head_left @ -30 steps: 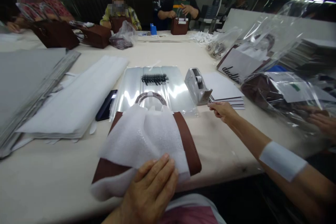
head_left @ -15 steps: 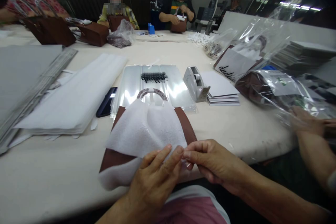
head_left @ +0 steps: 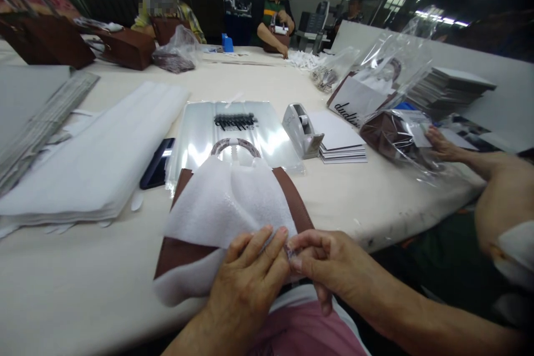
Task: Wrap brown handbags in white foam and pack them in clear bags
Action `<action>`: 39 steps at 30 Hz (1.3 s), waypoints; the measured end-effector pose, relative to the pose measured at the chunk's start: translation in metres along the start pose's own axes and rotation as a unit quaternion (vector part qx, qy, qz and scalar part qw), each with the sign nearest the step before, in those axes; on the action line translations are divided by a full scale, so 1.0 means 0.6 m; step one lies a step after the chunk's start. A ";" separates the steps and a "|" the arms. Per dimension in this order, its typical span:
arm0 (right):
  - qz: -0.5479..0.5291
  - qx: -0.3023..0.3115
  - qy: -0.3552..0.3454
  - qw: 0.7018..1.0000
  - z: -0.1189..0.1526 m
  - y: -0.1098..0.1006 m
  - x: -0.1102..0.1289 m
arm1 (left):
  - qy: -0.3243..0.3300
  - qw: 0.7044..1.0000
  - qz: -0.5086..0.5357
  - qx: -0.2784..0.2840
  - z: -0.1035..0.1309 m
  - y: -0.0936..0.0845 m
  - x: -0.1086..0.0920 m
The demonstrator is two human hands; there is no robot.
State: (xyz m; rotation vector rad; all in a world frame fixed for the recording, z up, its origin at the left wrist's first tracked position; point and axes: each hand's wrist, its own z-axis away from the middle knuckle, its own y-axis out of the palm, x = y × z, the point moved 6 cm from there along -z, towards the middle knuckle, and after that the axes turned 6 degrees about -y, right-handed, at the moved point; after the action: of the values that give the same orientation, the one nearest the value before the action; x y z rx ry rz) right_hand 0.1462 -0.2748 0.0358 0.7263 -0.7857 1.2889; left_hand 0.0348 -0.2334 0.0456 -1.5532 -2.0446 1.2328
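In front of me on the table edge lies a brown handbag (head_left: 183, 258) with a white foam sheet (head_left: 231, 200) wrapped across it. The bag's patterned ring handle (head_left: 214, 147) points away from me, with a white strip around its top. My left hand (head_left: 252, 272) rests on the lower part of the foam, fingers stretched out and pressing it against the bag. Beside it, my right hand (head_left: 334, 261) pinches with thumb and forefinger at the bag's right side. Something small and shiny shows at those fingertips; I cannot make out what it is.
Behind the bag lie clear plastic bags (head_left: 187, 133), a tape dispenser (head_left: 302, 130) and white cards (head_left: 337, 139). A foam stack (head_left: 104, 161) and dark phone (head_left: 158, 164) are left. At right, another person's hand (head_left: 444, 144) touches a plastic-wrapped brown bag (head_left: 386, 133).
My right hand's fingers have shifted slightly at the foam's edge; my left hand stays flat on it. The neighbour's hand has moved farther over the wrapped bag. The view has turned slightly right.
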 end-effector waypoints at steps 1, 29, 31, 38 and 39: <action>-0.019 0.004 -0.009 1.000 0.004 0.006 -0.006 | -0.004 1.000 0.001 0.001 -0.001 -0.002 0.000; -0.314 -0.072 0.042 0.946 0.002 0.037 -0.108 | 0.026 0.999 -0.009 0.019 0.001 -0.004 -0.003; -0.294 -0.070 0.016 0.953 -0.008 0.034 -0.119 | 0.039 0.998 -0.011 0.045 0.007 -0.002 -0.003; -0.039 -0.107 0.032 0.993 -0.005 -0.044 -0.138 | 0.099 0.988 -0.070 0.091 0.013 0.001 -0.008; 0.034 -0.143 -0.023 0.989 0.001 -0.066 -0.110 | 0.102 0.987 -0.083 0.097 0.010 0.000 -0.011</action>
State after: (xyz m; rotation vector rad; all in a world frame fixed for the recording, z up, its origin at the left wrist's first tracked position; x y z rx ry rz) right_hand 0.1783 -0.3164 -0.0205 0.5035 -1.0170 1.1904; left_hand 0.0331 -0.2423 0.0436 -1.3321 -1.8241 1.1241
